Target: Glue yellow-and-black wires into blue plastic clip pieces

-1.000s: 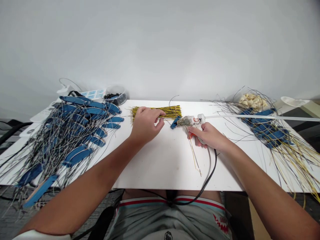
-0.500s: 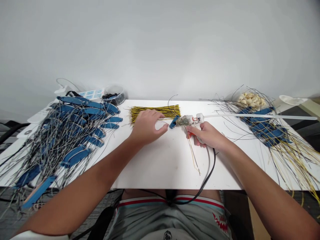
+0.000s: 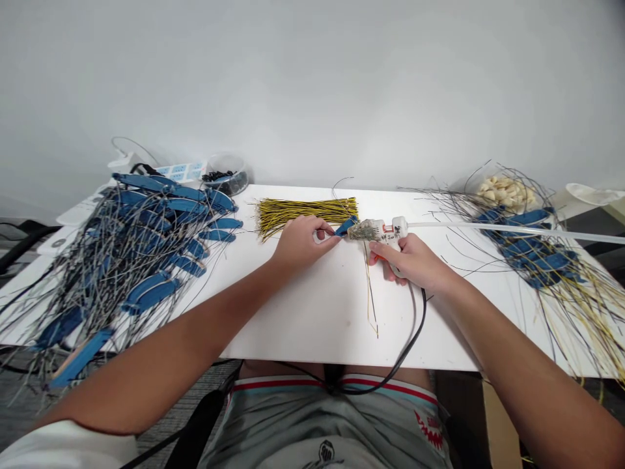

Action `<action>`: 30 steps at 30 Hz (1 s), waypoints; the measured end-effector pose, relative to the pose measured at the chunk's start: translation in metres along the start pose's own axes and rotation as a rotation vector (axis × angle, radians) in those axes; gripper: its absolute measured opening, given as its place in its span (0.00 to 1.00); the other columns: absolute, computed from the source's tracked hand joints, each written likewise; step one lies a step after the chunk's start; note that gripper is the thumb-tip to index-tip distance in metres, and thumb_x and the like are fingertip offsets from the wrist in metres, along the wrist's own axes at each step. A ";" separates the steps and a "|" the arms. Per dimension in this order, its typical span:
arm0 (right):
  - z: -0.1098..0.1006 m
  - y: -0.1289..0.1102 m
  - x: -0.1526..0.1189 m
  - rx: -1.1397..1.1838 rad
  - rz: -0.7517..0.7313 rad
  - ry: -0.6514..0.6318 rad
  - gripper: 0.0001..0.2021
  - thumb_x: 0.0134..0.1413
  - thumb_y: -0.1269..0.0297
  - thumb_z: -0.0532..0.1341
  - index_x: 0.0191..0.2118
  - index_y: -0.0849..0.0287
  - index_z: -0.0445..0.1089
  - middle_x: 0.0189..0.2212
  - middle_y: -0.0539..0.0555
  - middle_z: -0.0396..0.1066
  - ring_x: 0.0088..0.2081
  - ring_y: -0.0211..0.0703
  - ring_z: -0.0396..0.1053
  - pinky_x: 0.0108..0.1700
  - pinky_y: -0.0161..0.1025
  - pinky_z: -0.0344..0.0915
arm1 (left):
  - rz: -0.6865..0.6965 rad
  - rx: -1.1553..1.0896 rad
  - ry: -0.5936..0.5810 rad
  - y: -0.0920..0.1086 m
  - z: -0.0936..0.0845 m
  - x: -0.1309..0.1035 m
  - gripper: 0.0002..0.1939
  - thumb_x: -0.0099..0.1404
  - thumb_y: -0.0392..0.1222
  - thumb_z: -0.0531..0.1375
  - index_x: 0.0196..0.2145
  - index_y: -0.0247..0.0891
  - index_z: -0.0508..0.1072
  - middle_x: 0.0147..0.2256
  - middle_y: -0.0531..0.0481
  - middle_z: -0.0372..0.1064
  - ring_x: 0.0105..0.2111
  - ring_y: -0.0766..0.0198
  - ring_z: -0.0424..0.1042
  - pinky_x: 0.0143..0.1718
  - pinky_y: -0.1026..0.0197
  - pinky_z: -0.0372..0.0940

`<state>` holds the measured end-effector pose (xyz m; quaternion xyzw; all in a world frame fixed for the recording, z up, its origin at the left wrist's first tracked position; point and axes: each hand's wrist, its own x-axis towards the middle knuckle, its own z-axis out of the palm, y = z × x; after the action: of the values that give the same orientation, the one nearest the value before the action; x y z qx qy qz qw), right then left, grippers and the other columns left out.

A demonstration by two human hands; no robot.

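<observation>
My right hand (image 3: 407, 260) is wrapped round a white hot glue gun (image 3: 374, 230), its nozzle pointing left and a long white glue stick (image 3: 488, 227) running out of its back. Between my left thumb and fingertips, my left hand (image 3: 310, 241) pinches the end of a small blue piece (image 3: 346, 226) with thin wires. The glue gun's tip is right at this piece; whether they touch is hard to see. Thin black and yellow wires (image 3: 371, 290) hang down below the nozzle. Behind my left hand lies a bundle of yellow and black wires (image 3: 307, 212).
At left is a big heap of blue pieces (image 3: 151, 293) with grey wires. A clear tub of black parts (image 3: 227, 176) and a power strip (image 3: 180, 171) stand behind it. At right are more wired blue pieces (image 3: 541, 251) and pale parts (image 3: 505, 192). The gun's black cable (image 3: 413, 339) droops over the table edge.
My left hand has moved slightly right and closed its thumb and fingers on the blue piece. The glue gun and my right hand have shifted a little right in view.
</observation>
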<state>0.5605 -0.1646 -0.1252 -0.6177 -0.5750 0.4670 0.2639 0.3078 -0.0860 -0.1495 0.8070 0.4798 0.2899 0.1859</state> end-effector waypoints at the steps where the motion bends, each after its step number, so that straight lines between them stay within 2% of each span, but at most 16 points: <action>1: 0.001 0.001 0.000 -0.003 0.000 0.011 0.22 0.71 0.45 0.60 0.37 0.60 0.78 0.17 0.51 0.69 0.15 0.36 0.61 0.20 0.33 0.60 | -0.005 -0.008 0.002 0.000 0.000 0.000 0.09 0.65 0.50 0.68 0.36 0.42 0.81 0.33 0.53 0.75 0.37 0.59 0.70 0.41 0.55 0.58; 4: 0.002 0.002 0.001 0.005 -0.002 0.060 0.20 0.70 0.46 0.61 0.40 0.60 0.79 0.17 0.51 0.70 0.15 0.36 0.61 0.19 0.33 0.60 | -0.008 -0.014 0.009 0.000 0.000 0.001 0.06 0.64 0.44 0.68 0.38 0.43 0.81 0.33 0.53 0.75 0.37 0.59 0.69 0.40 0.56 0.58; 7: 0.002 0.002 0.002 0.010 -0.014 0.064 0.19 0.70 0.48 0.62 0.39 0.61 0.78 0.18 0.51 0.70 0.15 0.35 0.60 0.18 0.32 0.58 | 0.007 -0.005 -0.001 0.001 0.000 0.001 0.04 0.64 0.43 0.68 0.37 0.42 0.81 0.33 0.53 0.76 0.37 0.59 0.69 0.39 0.56 0.58; 12: 0.002 0.002 0.004 0.007 -0.011 0.045 0.20 0.69 0.48 0.62 0.36 0.61 0.77 0.18 0.52 0.69 0.14 0.35 0.59 0.17 0.33 0.57 | 0.019 -0.004 -0.002 0.001 0.001 0.001 0.08 0.65 0.47 0.68 0.35 0.40 0.78 0.31 0.54 0.72 0.35 0.60 0.68 0.39 0.56 0.58; 16: 0.003 0.003 0.005 0.003 -0.002 0.054 0.21 0.69 0.46 0.62 0.35 0.61 0.76 0.17 0.52 0.69 0.15 0.35 0.59 0.17 0.34 0.58 | -0.021 0.012 -0.021 0.002 0.001 0.000 0.15 0.66 0.55 0.69 0.37 0.40 0.79 0.28 0.55 0.67 0.32 0.61 0.65 0.39 0.56 0.56; 22: 0.003 0.002 0.004 -0.021 0.006 0.051 0.21 0.69 0.45 0.62 0.34 0.60 0.74 0.17 0.51 0.68 0.15 0.36 0.60 0.17 0.34 0.57 | 0.008 0.004 -0.035 0.004 -0.002 0.000 0.15 0.68 0.58 0.68 0.36 0.44 0.83 0.28 0.53 0.68 0.34 0.59 0.66 0.41 0.55 0.56; 30: 0.001 0.005 0.006 -0.078 0.001 0.040 0.20 0.67 0.46 0.64 0.33 0.60 0.73 0.18 0.52 0.69 0.16 0.36 0.60 0.17 0.33 0.58 | 0.024 0.031 -0.038 -0.003 0.001 0.002 0.17 0.65 0.60 0.71 0.36 0.44 0.83 0.28 0.53 0.69 0.34 0.59 0.66 0.43 0.54 0.57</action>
<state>0.5615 -0.1606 -0.1319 -0.6369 -0.5872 0.4320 0.2509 0.3073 -0.0832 -0.1513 0.8208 0.4707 0.2695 0.1789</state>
